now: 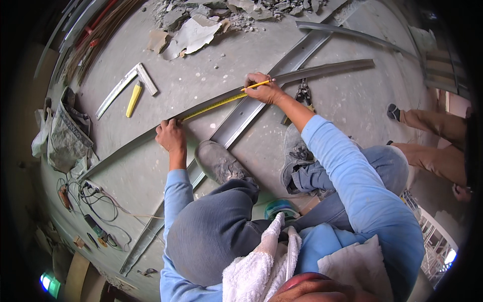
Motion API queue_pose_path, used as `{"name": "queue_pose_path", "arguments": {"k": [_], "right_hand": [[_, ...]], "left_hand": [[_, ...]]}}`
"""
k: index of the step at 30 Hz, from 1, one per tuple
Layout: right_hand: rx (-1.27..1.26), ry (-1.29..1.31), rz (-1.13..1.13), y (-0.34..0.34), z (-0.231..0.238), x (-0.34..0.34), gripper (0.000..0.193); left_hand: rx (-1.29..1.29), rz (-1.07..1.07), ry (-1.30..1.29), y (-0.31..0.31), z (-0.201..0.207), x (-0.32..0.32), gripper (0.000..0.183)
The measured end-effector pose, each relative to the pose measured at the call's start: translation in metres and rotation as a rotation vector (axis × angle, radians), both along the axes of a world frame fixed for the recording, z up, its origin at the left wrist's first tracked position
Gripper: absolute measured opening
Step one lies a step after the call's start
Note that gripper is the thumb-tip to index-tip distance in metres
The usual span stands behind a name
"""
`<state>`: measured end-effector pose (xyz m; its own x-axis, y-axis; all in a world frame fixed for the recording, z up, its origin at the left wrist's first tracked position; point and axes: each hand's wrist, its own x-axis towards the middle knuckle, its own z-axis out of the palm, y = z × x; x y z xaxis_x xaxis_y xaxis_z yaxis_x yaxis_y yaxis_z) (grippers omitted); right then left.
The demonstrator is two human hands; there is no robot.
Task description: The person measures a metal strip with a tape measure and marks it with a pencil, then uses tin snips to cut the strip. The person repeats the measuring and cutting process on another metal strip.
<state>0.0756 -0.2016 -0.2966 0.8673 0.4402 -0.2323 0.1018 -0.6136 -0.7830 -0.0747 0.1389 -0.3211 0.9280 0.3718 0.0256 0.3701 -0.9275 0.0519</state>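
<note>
My left hand (171, 137) is closed at one end of a yellow tape measure blade (214, 104), pressing it to a long grey metal channel (146, 137). The blade lies stretched along this channel toward my right hand (263, 88), which pinches a yellow pencil (257, 85) with its tip near the metal. Whether that hand also grips the tape is hidden. A second, wider metal channel (239, 122) crosses beneath at a slant. Just right of my right hand, tin snips (303, 94) lie on the floor, partly covered by my arm.
A metal square (121, 90) and slim yellow tool (134, 99) lie left. Rubble (201, 30) heaps at the far side. A sack (70, 133), corded angle grinder (96, 229) and orange power tool (64, 197) lie farther left. Another person's legs (432, 126) are at right.
</note>
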Motion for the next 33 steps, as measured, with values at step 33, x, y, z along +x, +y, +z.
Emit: {"name": "queue_pose_path", "arguments": {"k": [33], "right_hand": [[-0.185, -0.158, 0.052, 0.011, -0.012, -0.010, 0.016]], "left_hand": [[-0.049, 0.053, 0.069, -0.003, 0.003, 0.005, 0.019]]}}
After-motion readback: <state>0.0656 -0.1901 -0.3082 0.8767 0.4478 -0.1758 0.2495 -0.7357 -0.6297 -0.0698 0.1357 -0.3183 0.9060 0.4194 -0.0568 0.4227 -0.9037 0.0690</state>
